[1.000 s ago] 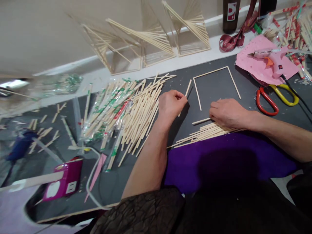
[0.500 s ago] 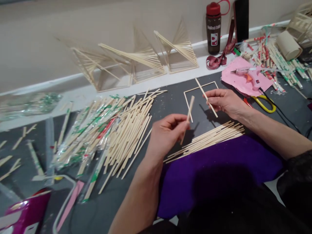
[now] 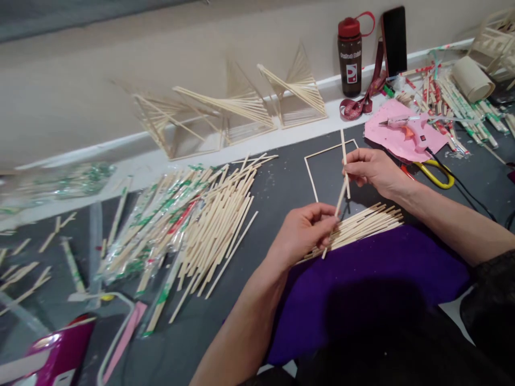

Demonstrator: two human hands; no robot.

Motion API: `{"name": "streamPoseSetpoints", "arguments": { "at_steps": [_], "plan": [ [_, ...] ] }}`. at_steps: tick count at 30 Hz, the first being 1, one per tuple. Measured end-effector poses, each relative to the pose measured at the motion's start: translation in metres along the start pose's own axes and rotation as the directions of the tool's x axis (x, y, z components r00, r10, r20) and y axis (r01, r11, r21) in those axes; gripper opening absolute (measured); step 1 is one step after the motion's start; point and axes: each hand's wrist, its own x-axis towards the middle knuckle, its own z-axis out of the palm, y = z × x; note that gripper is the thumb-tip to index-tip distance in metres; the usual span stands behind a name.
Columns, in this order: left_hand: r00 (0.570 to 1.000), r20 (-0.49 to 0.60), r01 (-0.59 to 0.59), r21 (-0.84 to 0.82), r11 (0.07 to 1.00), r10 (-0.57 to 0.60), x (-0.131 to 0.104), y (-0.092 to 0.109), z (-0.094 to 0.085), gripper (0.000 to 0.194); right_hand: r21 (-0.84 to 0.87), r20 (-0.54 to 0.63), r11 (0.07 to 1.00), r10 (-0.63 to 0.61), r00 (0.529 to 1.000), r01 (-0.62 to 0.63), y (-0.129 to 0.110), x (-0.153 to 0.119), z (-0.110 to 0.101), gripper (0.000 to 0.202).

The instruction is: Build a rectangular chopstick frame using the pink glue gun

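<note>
My left hand (image 3: 308,230) pinches a thin wooden stick (image 3: 340,203) that slants up to the right. A second stick (image 3: 343,140), nearly upright in the view, is pinched in my right hand (image 3: 372,170). The two sticks meet or overlap near my right fingertips; whether they touch is not clear. Behind my hands, a frame of thin sticks (image 3: 310,177) lies on the dark table (image 3: 277,187), its near side hidden. A row of loose sticks (image 3: 362,228) lies below my hands, beside a purple cloth (image 3: 370,268).
A large stick pile (image 3: 225,225) and wrapped chopsticks (image 3: 156,214) lie to the left. Twisted stick models (image 3: 229,104) stand along the wall. At the right are a bottle (image 3: 350,59), phone (image 3: 394,40), pink glue gun (image 3: 414,131) on pink paper, and yellow-handled scissors (image 3: 440,179).
My left hand has moved right with its stick, bringing it close to my right hand. The stick in my right hand has turned more upright. The camera view has shifted slightly.
</note>
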Motion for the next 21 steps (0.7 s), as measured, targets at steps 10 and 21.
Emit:
{"name": "streamPoseSetpoints", "arguments": {
  "at_steps": [10, 21],
  "plan": [
    [0.912, -0.333, -0.307, -0.172, 0.936, 0.238, 0.05, 0.017, 0.001, 0.033, -0.391, 0.094, 0.842, -0.366, 0.926, 0.373, 0.008, -0.007, 0.004, 0.009],
    [0.861, -0.38, -0.355, 0.022, 0.934, 0.337, 0.058, -0.002, 0.01, 0.018, -0.526, 0.164, 0.766, -0.335, 0.928, 0.369, 0.022, -0.005, 0.003, 0.009]
  ]
}}
